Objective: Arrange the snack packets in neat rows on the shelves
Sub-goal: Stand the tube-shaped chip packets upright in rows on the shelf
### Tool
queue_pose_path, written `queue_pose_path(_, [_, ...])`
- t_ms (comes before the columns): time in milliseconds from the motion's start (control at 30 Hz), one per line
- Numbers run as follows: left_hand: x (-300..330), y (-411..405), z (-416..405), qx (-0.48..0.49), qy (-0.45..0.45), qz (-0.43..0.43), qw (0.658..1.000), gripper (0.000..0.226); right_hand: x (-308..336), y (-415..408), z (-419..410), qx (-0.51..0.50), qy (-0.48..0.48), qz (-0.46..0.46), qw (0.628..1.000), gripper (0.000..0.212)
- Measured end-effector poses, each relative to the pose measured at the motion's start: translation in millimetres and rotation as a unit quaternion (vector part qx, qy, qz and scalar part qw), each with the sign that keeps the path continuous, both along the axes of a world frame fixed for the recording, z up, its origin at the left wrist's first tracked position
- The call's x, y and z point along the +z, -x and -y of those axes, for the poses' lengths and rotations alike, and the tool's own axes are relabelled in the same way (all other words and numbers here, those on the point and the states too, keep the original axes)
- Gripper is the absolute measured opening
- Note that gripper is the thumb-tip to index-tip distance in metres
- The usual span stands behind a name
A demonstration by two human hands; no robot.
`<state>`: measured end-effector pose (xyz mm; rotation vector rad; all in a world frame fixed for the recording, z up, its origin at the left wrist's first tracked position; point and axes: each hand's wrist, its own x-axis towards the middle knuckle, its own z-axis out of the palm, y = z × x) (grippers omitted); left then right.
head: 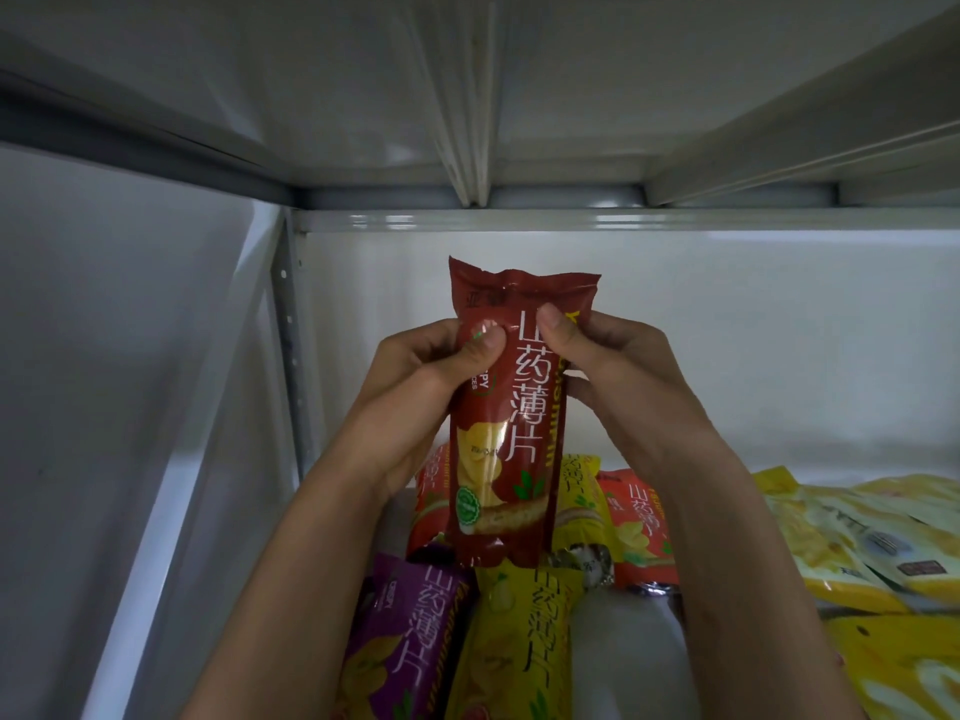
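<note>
I hold a dark red snack packet (pixel 511 423) upright in front of the shelf's back wall, above the packets lying below. My left hand (pixel 415 387) grips its left edge with the thumb on the front. On its right edge my right hand (pixel 613 366) grips it the same way. Below it on the white shelf (pixel 618 646) lie a purple packet (pixel 410 631), a yellow packet (pixel 519 646), another yellow one (pixel 582 506) and two orange-red packets (pixel 641 527), (pixel 431 491), partly hidden by the held packet.
A heap of pale yellow packets (pixel 878 543) fills the shelf's right side. The upper shelf's underside (pixel 467 122) hangs close overhead. A perforated metal upright (pixel 291 324) and a grey side panel (pixel 104 381) close off the left.
</note>
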<state>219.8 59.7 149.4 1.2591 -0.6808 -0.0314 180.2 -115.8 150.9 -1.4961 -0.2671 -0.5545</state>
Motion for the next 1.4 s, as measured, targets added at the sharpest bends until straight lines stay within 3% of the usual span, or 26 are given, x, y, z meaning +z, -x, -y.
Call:
queue_pose_path(167, [0.3,-3.3,-3.2,0.031,0.02,0.021,0.999,0.025,-2.7,1.4,4.7,0.106,0.025,-0.031,0.994,0.044])
queue_pose_path(433, [0.9,-4.7,-4.1,0.02,-0.035,-0.001,0.999,0.035,-3.2,-2.8,2.5,0.06,-0.019,-0.022,0.998,0.032])
queue_pose_path(633, [-0.8,-7.5,-9.1,0.058,-0.031,0.039,0.997,0.033,-0.3,-0.8,2.0,0.105,-0.042,-0.016,0.993,0.036])
queue_pose_path(867, [0.6,-4.8,-7.5,-0.035,-0.047,0.001,0.998,0.043,-2.8,-3.2,1.5,0.032,-0.048,0.01,0.998,0.025])
queue_pose_path(967, [-1.6,-4.8,-7.2,-0.037,-0.079,0.009,0.996,0.041,-2.1,-3.4,-0.6,0.013,-0.065,0.01,0.998,0.025])
queue_pose_path(1133, [-1.7,-4.7,-7.5,0.012,-0.049,0.035,0.998,0.03,1.0,-0.2,2.3,0.07,-0.035,-0.024,0.997,0.036])
queue_pose_path(1300, [-0.2,-2.0,-7.9,-0.011,-0.048,0.015,0.999,0.035,-2.4,-1.6,1.3,0.024,-0.019,-0.011,0.999,0.025])
queue_pose_path(1400, [-0.9,-0.9,-10.5,-0.043,-0.095,-0.003,0.995,0.033,-2.2,-2.2,-0.3,0.01,-0.045,-0.005,0.999,0.02])
